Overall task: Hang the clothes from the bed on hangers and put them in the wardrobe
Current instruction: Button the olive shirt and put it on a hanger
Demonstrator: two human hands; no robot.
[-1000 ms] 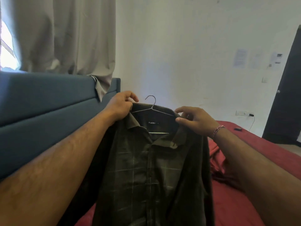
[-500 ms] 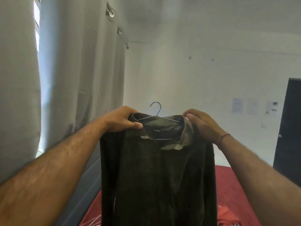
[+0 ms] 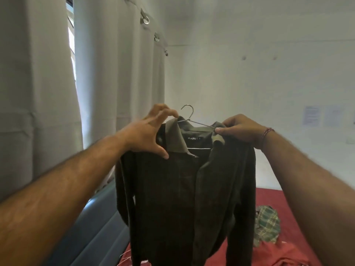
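Holding shirt [image 3: 184, 189] on hanger [image 3: 189, 114], apparently by both hands.

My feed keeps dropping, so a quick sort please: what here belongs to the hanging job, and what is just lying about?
Job:
dark green collared shirt
thin metal wire hanger
left hand, on the collar
right hand, pinching the shoulder
crumpled green plaid garment on the red bed

Lying about:
grey curtains
blue headboard
papers on the wall

Pale curtains [image 3: 115, 77] fill the left of the frame, daylight showing through a gap at upper left. A white wall [image 3: 249, 73] spans the right, papers [image 3: 312, 115] stuck on it.
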